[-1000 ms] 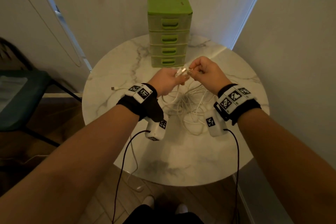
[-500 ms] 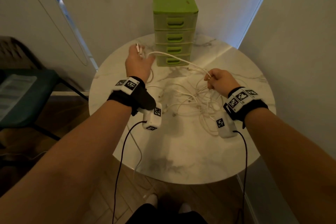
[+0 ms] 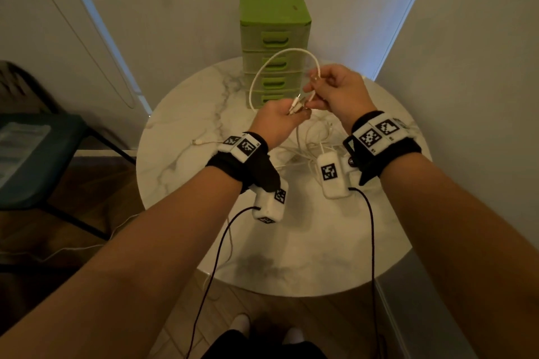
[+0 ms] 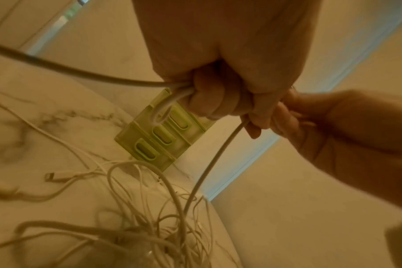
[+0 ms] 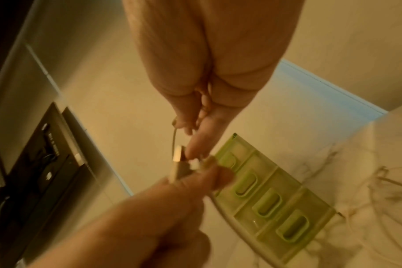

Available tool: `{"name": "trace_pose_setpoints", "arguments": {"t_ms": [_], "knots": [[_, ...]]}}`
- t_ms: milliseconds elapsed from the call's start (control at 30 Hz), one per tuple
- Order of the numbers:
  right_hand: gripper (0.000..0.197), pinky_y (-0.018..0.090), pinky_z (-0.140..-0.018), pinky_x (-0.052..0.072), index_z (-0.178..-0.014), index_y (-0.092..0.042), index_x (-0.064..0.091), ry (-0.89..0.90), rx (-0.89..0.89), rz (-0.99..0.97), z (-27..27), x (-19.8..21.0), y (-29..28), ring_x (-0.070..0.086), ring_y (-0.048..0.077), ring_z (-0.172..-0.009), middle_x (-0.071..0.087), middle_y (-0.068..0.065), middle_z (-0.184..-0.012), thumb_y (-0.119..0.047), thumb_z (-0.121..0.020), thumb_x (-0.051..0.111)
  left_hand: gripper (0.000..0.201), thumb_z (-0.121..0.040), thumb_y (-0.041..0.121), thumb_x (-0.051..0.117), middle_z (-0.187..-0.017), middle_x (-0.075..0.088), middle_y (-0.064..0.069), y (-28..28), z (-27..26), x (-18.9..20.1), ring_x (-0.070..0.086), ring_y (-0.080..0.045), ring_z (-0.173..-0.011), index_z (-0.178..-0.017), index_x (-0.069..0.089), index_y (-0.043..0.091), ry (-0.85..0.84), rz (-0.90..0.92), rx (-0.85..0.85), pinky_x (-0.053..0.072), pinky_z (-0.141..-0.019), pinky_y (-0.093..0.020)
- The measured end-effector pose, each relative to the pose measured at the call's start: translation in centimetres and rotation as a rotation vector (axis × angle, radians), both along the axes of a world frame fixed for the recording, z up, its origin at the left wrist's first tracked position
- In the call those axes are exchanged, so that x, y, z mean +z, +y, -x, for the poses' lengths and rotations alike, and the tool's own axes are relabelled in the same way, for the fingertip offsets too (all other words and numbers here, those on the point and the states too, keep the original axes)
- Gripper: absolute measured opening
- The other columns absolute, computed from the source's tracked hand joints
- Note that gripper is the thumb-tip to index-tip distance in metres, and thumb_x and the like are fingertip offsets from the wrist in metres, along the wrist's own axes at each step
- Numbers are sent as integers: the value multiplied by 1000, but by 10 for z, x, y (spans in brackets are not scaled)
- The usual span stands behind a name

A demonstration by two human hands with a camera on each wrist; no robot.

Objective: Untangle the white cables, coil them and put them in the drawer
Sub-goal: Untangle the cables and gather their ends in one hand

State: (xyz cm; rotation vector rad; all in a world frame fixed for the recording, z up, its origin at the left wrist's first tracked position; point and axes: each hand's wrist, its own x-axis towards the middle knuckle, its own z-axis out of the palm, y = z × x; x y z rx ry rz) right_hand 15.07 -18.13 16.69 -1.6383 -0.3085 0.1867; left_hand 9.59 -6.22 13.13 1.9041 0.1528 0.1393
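A white cable (image 3: 280,53) arcs up in one loop in front of the green drawer unit (image 3: 274,38), whose drawers are closed. My left hand (image 3: 294,114) grips its plug ends (image 3: 297,103) and the cable in curled fingers (image 4: 209,98). My right hand (image 3: 316,87) is just to the right and slightly higher, pinching the same cable near the top of the loop. In the right wrist view the plug ends (image 5: 178,161) stick out of the left hand (image 5: 172,199). The other white cables (image 3: 309,146) lie tangled (image 4: 161,226) on the marble table (image 3: 180,131) below both hands.
One loose cable end (image 3: 194,142) lies at the table's left side. A dark chair (image 3: 35,154) stands left of the table, and walls close in behind and to the right. Black leads (image 3: 215,256) hang from my wrist cameras over the table's near edge.
The hands were spread wide with the cable stretched between them. They have come together in front of the drawer unit, and the cable now forms a raised loop.
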Motion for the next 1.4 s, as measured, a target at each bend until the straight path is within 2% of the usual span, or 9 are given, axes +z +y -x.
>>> {"name": "trace_pose_setpoints", "arguments": {"t_ms": [133,267,467,733,1000,1067,1167,1233,1400], "knots": [[31,22,-58,42,-123,-7,51,30,46,219,8,-23,-13,55,12,-65,63,4,-97,-7,-93,45,20,-91,20,57,-57,59,5,7,-2,11,51,-1,-53,-82,61,3,-27,63,-27,41,-64,-17],[22,11,-55,42,-109,-3,62,12,217,455,17,-53,-19,53,3,-61,65,10,-96,-9,-91,51,14,-96,20,49,-69,61,0,8,-4,29,42,4,-37,-84,57,19,-103,198,11,31,-39,-9],[17,21,-66,43,-87,-2,71,-148,1,610,-8,-54,-31,50,1,-57,57,-2,-66,-13,-87,58,28,-93,9,52,-73,59,-2,19,-2,21,49,9,-40,-120,57,1,-79,204,74,33,-42,-1],[23,16,-53,52,-67,-15,55,-114,76,276,-13,-17,0,56,0,-41,57,5,-59,-8,-88,57,12,-88,14,62,-70,60,0,-2,-1,-12,54,10,-50,-94,67,6,-11,60,-41,44,-57,-5],[24,14,-58,46,-110,7,58,0,75,153,-7,-28,-13,55,3,-58,60,3,-76,-6,-93,48,13,-89,15,59,-70,61,4,8,-16,-3,57,1,-64,-76,60,16,-54,11,10,45,-71,-17],[24,14,-59,46,-110,8,58,22,120,258,-1,-40,-15,56,3,-63,62,4,-82,-6,-93,49,22,-90,15,58,-68,59,7,10,-20,8,55,4,-64,-70,55,22,-100,45,43,43,-69,-12],[22,4,-57,44,-106,7,61,-12,221,449,2,-56,-20,58,-9,-57,62,3,-85,-4,-90,53,24,-91,15,57,-70,60,4,13,-24,20,60,-16,-80,-70,51,24,-145,79,66,49,-84,-30],[21,4,-62,43,-106,2,64,-50,269,630,3,-64,-23,59,-1,-67,63,7,-91,-6,-88,57,23,-91,15,57,-72,60,4,15,-26,25,61,-19,-85,-71,52,25,-168,90,94,48,-90,-38],[27,28,-94,43,-111,-5,65,-76,383,1079,6,-87,-37,58,27,-108,65,14,-116,-18,-90,55,19,-93,19,54,-72,59,8,25,-24,36,56,5,-68,-75,53,24,-242,155,157,44,-69,-8]]}}
